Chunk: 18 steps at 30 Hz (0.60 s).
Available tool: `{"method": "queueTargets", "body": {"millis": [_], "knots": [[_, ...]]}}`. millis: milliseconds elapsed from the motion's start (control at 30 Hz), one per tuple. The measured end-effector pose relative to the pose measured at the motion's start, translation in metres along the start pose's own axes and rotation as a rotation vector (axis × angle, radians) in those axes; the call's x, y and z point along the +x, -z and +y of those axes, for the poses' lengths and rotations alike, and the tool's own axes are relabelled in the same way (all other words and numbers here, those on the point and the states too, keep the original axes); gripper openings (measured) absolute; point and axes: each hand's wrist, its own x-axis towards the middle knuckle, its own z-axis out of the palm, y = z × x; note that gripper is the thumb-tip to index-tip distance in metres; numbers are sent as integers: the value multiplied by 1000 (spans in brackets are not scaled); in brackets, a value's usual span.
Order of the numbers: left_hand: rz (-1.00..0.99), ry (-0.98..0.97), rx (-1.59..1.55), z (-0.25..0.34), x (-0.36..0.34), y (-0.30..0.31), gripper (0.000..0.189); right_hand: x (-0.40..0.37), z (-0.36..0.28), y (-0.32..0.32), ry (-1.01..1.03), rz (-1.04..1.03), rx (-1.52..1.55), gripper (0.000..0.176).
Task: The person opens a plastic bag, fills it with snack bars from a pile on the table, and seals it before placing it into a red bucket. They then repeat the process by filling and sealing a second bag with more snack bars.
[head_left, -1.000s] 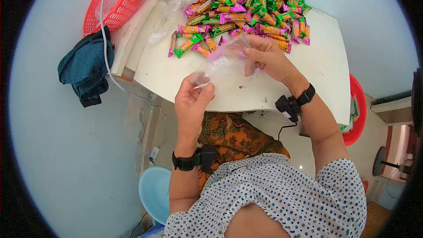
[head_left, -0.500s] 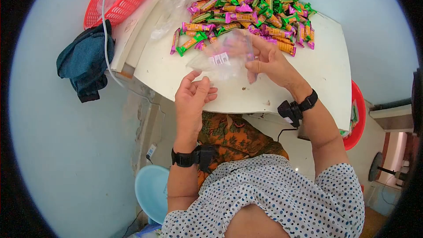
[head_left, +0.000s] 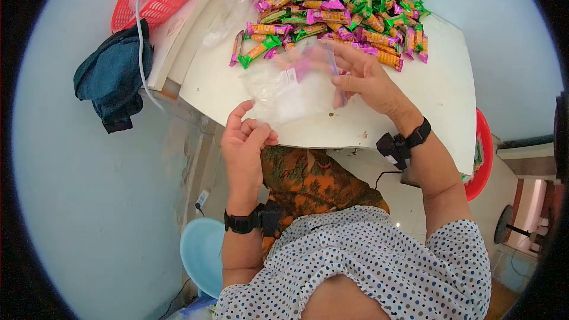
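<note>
My right hand (head_left: 364, 80) is closed on the edge of a clear plastic zip bag (head_left: 302, 98), thumb in front and fingers behind. The bag hangs over the white table, with a small white label (head_left: 288, 76) on its upper part. At the bag's lower left corner is my left hand (head_left: 244, 136), palm up, index finger raised apart from the thumb and the other fingers loosely curled. Just behind the bag lies a heap of wrapped snack sticks (head_left: 332, 15) in purple and green wrappers.
The white table (head_left: 435, 95) has more clear plastic bags (head_left: 234, 6) at its back left. A red basket (head_left: 160, 0) and dark cloth (head_left: 112, 77) are further left. A red tub (head_left: 485, 154) stands at the right, a light blue basin (head_left: 201, 255) below left.
My left hand has moved left and toward me, its index finger more raised. The bag has spread out flatter to the left, its label turned more edge-on. My right hand keeps its hold.
</note>
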Motion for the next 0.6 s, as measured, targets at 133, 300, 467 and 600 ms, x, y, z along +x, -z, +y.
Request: {"method": "queueTargets", "body": {"millis": [133,300,467,600], "knots": [[37,-31,122,-2,6,2,37,-2,-3,-2,-21,-42,10,75],[125,-172,237,-6,25,6,25,-3,-7,-4,-93,-116,-38,75],[248,-302,114,-13,39,13,17,-3,-6,-2,-124,-164,-19,72],[303,-308,101,-11,40,16,12,-3,-5,-8,-130,-172,-4,68]]}}
